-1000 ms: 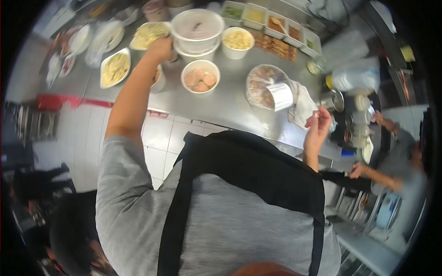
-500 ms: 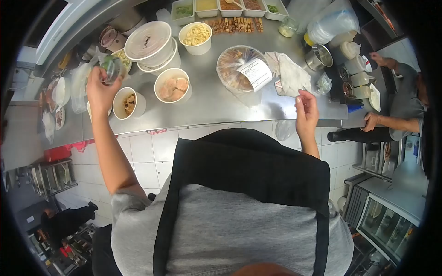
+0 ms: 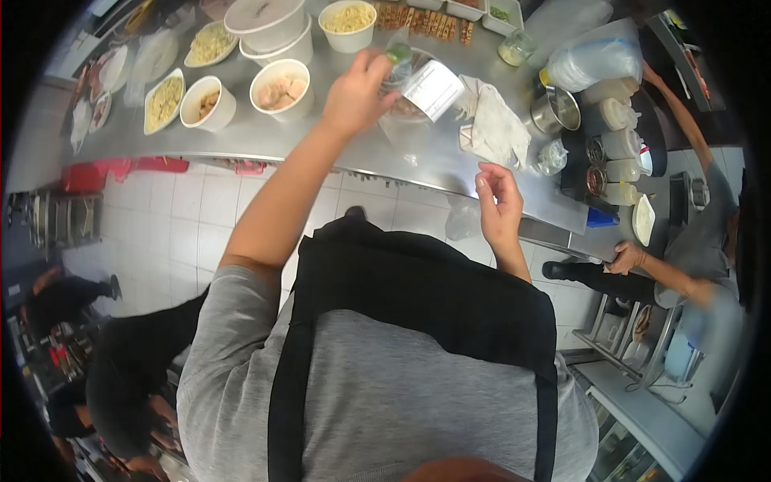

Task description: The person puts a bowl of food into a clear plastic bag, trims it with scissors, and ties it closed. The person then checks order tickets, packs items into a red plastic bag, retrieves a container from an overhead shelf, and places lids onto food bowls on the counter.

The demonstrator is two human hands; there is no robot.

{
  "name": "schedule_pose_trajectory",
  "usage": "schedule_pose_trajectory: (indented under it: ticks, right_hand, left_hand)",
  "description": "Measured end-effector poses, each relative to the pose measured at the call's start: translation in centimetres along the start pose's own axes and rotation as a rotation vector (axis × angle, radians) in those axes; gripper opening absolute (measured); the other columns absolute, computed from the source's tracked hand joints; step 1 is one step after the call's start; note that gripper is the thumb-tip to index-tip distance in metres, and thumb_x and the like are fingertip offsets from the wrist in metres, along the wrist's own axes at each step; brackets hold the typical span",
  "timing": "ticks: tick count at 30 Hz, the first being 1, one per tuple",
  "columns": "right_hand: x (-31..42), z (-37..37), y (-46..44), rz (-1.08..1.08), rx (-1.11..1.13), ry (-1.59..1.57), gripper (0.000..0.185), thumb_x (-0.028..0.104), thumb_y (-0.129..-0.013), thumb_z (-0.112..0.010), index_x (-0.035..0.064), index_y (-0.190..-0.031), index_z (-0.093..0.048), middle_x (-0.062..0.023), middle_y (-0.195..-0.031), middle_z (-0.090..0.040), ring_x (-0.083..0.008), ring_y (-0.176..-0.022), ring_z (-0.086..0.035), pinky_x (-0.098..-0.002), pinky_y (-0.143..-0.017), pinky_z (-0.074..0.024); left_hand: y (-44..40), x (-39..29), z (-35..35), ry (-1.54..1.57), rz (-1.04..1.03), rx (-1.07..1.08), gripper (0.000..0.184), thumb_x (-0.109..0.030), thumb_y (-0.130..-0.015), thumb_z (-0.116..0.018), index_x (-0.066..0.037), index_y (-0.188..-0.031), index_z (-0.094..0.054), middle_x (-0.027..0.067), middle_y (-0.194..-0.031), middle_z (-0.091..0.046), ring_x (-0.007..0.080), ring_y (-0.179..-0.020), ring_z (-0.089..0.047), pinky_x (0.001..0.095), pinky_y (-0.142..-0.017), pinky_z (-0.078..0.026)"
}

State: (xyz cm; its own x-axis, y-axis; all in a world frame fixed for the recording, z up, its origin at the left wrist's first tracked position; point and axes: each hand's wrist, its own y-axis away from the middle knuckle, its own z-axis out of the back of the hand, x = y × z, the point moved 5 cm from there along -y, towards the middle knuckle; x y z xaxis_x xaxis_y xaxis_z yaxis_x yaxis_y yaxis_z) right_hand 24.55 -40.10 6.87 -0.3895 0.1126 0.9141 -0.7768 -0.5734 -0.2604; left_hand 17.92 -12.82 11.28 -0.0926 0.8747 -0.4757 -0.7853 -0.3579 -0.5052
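Observation:
My left hand [image 3: 357,95] is closed on a small clear package of something green [image 3: 397,56]; whether it is a bag or a cup I cannot tell. That package is over or against a round, clear-covered bowl with a white printed label [image 3: 434,90], partly hidden behind my hand. Near the counter's front edge, my right hand [image 3: 501,202] holds nothing, its fingers loosely bent and apart. Just beyond it lies a crumpled white cloth [image 3: 496,128]. A white tub of pale pink pieces [image 3: 280,90] stands left of my left hand.
Further left are a tub with brown food [image 3: 210,106], a dish of shredded food [image 3: 165,103] and stacked lidded tubs [image 3: 269,28]. A tub of noodles [image 3: 348,22] stands behind. On the right are a metal pot [image 3: 556,111], several squeeze bottles [image 3: 620,145] and another person's hand [image 3: 626,259].
My left hand has carried the small clear package rightward from the left side to the labelled bowl. My right hand has shifted slightly left and down in view. The camera view has turned.

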Motion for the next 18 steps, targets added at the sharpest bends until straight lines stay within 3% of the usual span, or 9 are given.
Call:
schedule_pose_trajectory:
  ticks: [3,4,6,7,10,11,13,15,18]
  right_hand:
    - [-1.2,1.8,2.1,-0.026,0.06,0.022,0.018,0.008,-0.086,-0.061,0.0032,-0.104,-0.06,-0.003,-0.082,-0.061,-0.0091,-0.068,-0.053,-0.0234,-0.064,-0.0445]
    - [-1.7,2.2,2.7,-0.034,0.075,0.026,0.017,0.008,-0.086,-0.061,0.0031,-0.102,-0.061,-0.003,-0.081,-0.061,-0.009,-0.067,-0.053,-0.0236,-0.064,-0.0446]
    - [-2.3,2.5,3.6,-0.024,0.121,0.063,0.014,0.008,-0.086,-0.061,0.003,-0.099,-0.062,-0.0032,-0.078,-0.062,-0.0089,-0.066,-0.053,-0.024,-0.063,-0.0448]
    - [-2.4,2.5,4.2,-0.008,0.15,0.096,0.012,0.008,-0.086,-0.061,0.0032,-0.097,-0.063,-0.0033,-0.076,-0.062,-0.0089,-0.065,-0.053,-0.0242,-0.063,-0.0448]
    - [-4.3,1.0,6.1,-0.023,0.332,0.145,0.009,0.009,-0.086,-0.061,0.0036,-0.092,-0.064,-0.0043,-0.07,-0.061,-0.0091,-0.062,-0.053,-0.0247,-0.06,-0.0445]
    - [-5.3,0.1,6.9,-0.042,0.407,0.158,0.008,0.009,-0.086,-0.061,0.0037,-0.091,-0.064,-0.0048,-0.068,-0.06,-0.0093,-0.061,-0.052,-0.0249,-0.06,-0.0444]
    - [-7.8,-2.9,8.5,-0.202,0.686,0.248,0.009,0.011,-0.086,-0.061,0.004,-0.092,-0.063,-0.0062,-0.064,-0.059,-0.0131,-0.057,-0.055,-0.0265,-0.057,-0.045]
    - [-11.3,-6.2,10.2,-0.273,0.989,0.306,0.015,0.014,-0.086,-0.06,0.0046,-0.098,-0.064,-0.0121,-0.077,-0.064,-0.0217,-0.07,-0.062,-0.0328,-0.067,-0.0493]
    - [-17.7,-10.5,13.0,0.058,1.294,0.52,0.029,0.016,-0.085,-0.059,0.0025,-0.111,-0.06,-0.021,-0.104,-0.061,-0.0315,-0.1,-0.059,-0.0402,-0.088,-0.0458]
  left_hand:
    - [0.4,-0.4,1.1,-0.087,-0.142,-0.193,0.031,-0.022,-0.071,-0.075,-0.01,-0.091,-0.055,0.0118,-0.104,-0.056,0.0327,-0.086,-0.06,0.0407,-0.071,-0.051]
    - [0.8,-1.4,1.6,-0.051,-0.1,-0.159,0.033,-0.021,-0.07,-0.075,-0.009,-0.095,-0.056,0.0119,-0.108,-0.056,0.0325,-0.091,-0.059,0.0405,-0.076,-0.05]
    - [0.9,-3.1,3.4,0.017,-0.013,-0.106,0.038,-0.019,-0.07,-0.073,-0.006,-0.103,-0.059,0.0122,-0.116,-0.056,0.0321,-0.101,-0.058,0.04,-0.087,-0.047]
    - [1.3,-2.9,3.4,-0.006,-0.067,-0.069,0.05,-0.021,-0.066,-0.079,-0.006,-0.108,-0.055,0.0142,-0.124,-0.05,0.034,-0.103,-0.056,0.0405,-0.087,-0.046]
    - [4.3,-2.9,4.0,-0.068,-0.083,-0.164,0.062,-0.025,-0.065,-0.079,-0.007,-0.118,-0.051,0.0178,-0.126,-0.048,0.0365,-0.115,-0.049,0.0409,-0.095,-0.042]
    - [5.6,-4.4,4.8,-0.075,-0.141,-0.314,0.024,-0.015,-0.073,-0.074,-0.007,-0.086,-0.056,0.0078,-0.095,-0.061,0.0307,-0.082,-0.06,0.0387,-0.068,-0.05]
    - [10.5,-2.8,3.5,-0.012,0.013,-0.275,0.019,-0.014,-0.075,-0.072,-0.005,-0.084,-0.057,0.0092,-0.085,-0.06,0.0306,-0.079,-0.059,0.0377,-0.067,-0.048]
    - [17.0,-1.9,1.0,0.065,0.188,-0.216,0.016,-0.013,-0.078,-0.07,-0.004,-0.081,-0.057,0.0112,-0.079,-0.059,0.031,-0.076,-0.058,0.037,-0.066,-0.046]
    - [29.5,-1.6,-5.6,0.164,0.493,0.059,0.023,-0.019,-0.087,-0.059,-0.001,-0.075,-0.054,0.0171,-0.079,-0.054,0.036,-0.077,-0.054,0.0429,-0.067,-0.044]
